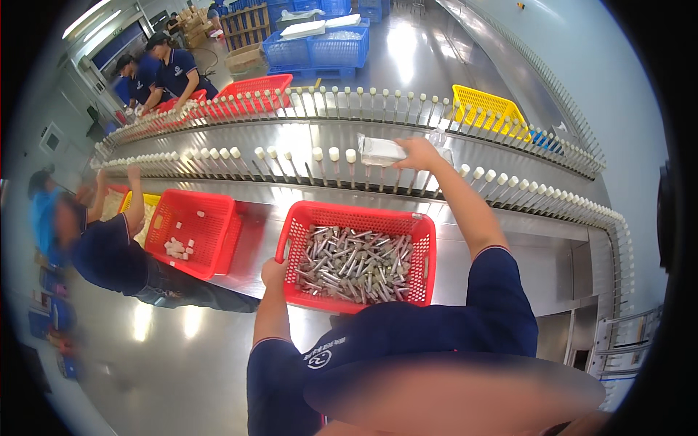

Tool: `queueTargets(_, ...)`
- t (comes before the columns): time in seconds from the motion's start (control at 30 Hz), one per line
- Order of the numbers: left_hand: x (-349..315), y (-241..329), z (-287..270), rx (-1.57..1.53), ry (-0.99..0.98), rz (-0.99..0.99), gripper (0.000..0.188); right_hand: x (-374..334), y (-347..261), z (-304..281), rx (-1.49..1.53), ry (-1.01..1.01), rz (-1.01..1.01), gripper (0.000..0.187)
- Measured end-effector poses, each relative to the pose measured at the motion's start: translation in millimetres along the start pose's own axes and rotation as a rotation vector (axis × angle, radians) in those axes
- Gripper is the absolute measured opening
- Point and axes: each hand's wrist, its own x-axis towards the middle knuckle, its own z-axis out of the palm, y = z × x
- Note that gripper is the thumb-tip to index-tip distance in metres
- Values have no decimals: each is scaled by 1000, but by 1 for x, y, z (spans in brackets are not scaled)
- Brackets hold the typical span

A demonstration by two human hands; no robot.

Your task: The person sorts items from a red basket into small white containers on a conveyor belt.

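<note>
A red plastic basket [358, 213] holding several silvery tubes [354, 263] rests on the steel counter in front of me. My left hand [273, 273] grips the basket's near left corner. My right hand [421, 154] is stretched out over the peg conveyor [218, 155] and holds a flat clear packet [379, 151] just above the row of white-tipped pegs.
A second red basket [211, 251] with a few white pieces sits to the left, beside a co-worker in dark blue [109, 254]. Two more people [163, 73] work at the far row of pegs. A yellow basket [488, 109] and blue crates [316, 49] stand beyond.
</note>
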Motion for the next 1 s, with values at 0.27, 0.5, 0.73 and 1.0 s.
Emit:
queueTargets(0.27,-3,10,-5,11,-2,-14,43,42,-47,-45,59,67,-45,82)
queueTargets(0.5,2,5,0,7,-9,-21,42,51,-46,4,-25,-30,-32,84)
queueTargets(0.73,0,4,-2,-6,-23,-30,43,16,-13,4,-43,21,-33,84)
queueTargets(1.0,-3,8,-10,18,-45,-52,44,44,-34,-14,80,156,-82,85)
